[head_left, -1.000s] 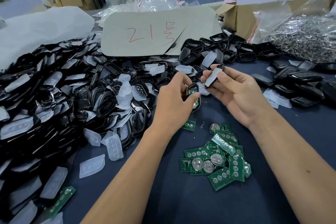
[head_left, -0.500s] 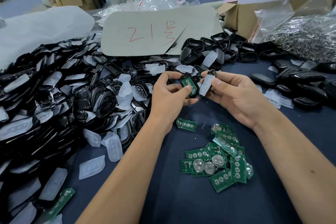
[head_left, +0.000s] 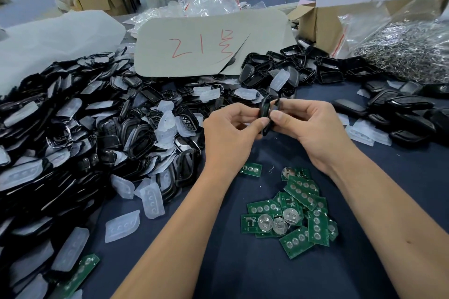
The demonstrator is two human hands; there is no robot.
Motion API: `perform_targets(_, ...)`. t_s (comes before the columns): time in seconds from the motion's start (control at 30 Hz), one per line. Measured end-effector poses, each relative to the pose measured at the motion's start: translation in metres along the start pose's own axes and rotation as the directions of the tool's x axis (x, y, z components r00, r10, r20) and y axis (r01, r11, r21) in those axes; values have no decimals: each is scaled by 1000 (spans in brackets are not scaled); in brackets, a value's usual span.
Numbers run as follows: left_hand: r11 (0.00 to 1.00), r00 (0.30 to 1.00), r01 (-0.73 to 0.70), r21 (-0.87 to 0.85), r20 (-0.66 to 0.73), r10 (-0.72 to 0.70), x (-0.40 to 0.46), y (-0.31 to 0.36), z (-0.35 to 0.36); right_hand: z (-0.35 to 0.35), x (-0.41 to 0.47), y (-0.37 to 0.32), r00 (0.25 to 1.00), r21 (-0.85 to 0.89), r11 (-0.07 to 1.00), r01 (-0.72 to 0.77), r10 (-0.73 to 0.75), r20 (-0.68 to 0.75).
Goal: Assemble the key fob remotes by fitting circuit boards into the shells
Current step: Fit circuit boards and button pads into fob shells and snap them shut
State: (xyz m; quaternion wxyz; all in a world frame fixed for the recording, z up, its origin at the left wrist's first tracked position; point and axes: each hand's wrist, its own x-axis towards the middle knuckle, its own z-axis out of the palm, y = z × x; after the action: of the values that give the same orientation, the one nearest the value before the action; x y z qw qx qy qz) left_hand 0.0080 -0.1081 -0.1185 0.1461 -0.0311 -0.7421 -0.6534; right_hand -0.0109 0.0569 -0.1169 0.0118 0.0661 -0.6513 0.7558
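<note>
Left hand [head_left: 233, 133] and right hand [head_left: 313, 128] each pinch a black shell half [head_left: 264, 110] edge-on mid-table; closing step, next needs aligned edges squeezed together.

We saw the scene under bright, even overhead light, with only soft, short shadows beneath the forearms on the dark blue table [head_left: 243, 274]. Glare caught the clear plastic bag [head_left: 401, 39] at the upper right and glinted off the heap of black shells [head_left: 60, 143], whose glossy edges showed white streaks. The wide-angle lens bent things: the table edge and the cardboard sheet [head_left: 206, 43] bowed, and the outer parts looked stretched. The green circuit boards [head_left: 291, 213] were sharp at centre, while the lower left corner smeared and the far room stayed soft and hazy.
</note>
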Motion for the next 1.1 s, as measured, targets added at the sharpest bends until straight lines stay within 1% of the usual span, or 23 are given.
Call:
perform_targets(0.27, 992, 998, -39, 116, 52, 33, -2, 1, 4, 4, 0, 0, 996, -43, 999, 31, -35, -77)
perform_targets(0.37, 969, 994, -102, 226, 69, 88, -5, 1, 6, 1, 1, 4, 989, -57, 998, 29, -37, -144)
perform_targets(0.47, 959, 991, -128, 253, 69, 114, -6, 1, 5, 1, 1, 6, 987, -120, 992, 27, -46, -154)
perform_targets(0.6, 963, 995, -94, 253, 63, 81, -2, -2, 3, -1, 1, 6, 990, -233, 972, 24, -56, -131)
perform_targets(0.67, 983, 997, -54, 178, 71, 41, -1, -2, 2, -4, 2, 5, 995, -262, 964, 40, -63, -80)
perform_targets(0.73, 998, 992, 50, 27, 115, -53, 2, -1, -4, -9, 2, 1, 997, -269, 960, 82, -80, 19)
perform_targets(0.8, 984, 968, 163, -78, 206, -144, 5, 2, -13, -16, 2, -4, 986, -287, 949, 127, -88, 144)
perform_targets(0.9, 954, 926, 261, -146, 319, -204, 10, 4, -23, -21, 1, -7, 951, -241, 959, 146, -69, 302)
perform_targets(0.97, 933, 906, 319, -167, 343, -249, 11, 6, -26, -19, 0, -6, 940, -237, 960, 150, -64, 336)
perform_targets(1.1, 897, 872, 396, -194, 385, -302, 12, 8, -30, -18, 1, -2, 944, -227, 961, 160, -82, 320)
